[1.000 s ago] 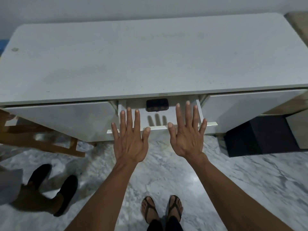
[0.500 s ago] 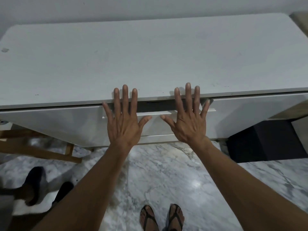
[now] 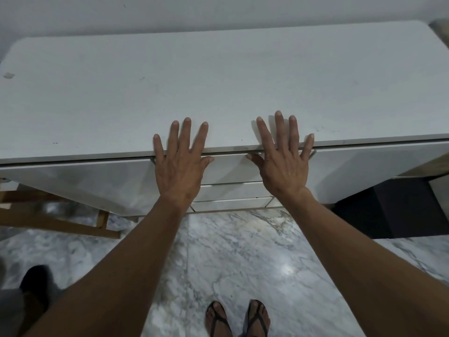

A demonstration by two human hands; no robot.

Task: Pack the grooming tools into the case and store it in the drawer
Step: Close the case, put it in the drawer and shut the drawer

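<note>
my left hand [image 3: 181, 164] and right hand [image 3: 283, 161], fingers spread wide and holding nothing, lie flat against the shut middle drawer [image 3: 230, 167], fingertips toward twelve o'clock over the white tabletop [image 3: 218, 88].

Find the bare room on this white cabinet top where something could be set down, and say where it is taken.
Nearly all of the cabinet top is bare, from the back wall to both side edges. Only the front edge's middle is taken, where the left hand and right hand lie spread, above the closed drawer.
</note>
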